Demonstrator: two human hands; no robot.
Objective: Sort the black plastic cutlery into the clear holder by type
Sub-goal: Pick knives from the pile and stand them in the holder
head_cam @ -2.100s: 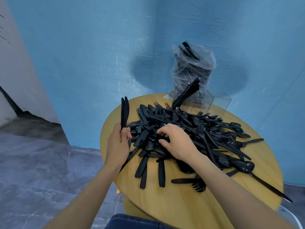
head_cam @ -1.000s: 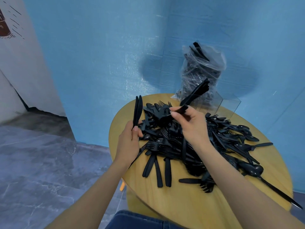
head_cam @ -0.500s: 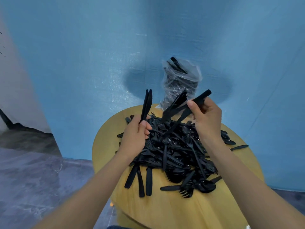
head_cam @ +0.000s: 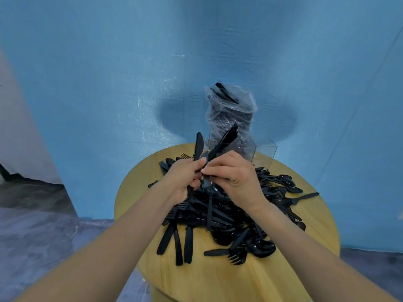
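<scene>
Clear bag (head_cam: 231, 114) of cutlery behind clear holder (head_cam: 250, 149); black cutlery pile (head_cam: 229, 210) fronts it. Left hand (head_cam: 183, 182) grips knives (head_cam: 198, 147); right hand (head_cam: 235, 177) pinches another knife (head_cam: 207, 182).

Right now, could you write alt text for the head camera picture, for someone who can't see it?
Two bare hands meet above a heap of black plastic cutlery on a round wooden table: the left hand grips knives upright, and the right hand pinches another black piece beside them. Behind stand a clear holder and a plastic bag of more cutlery against a blue wall.
</scene>
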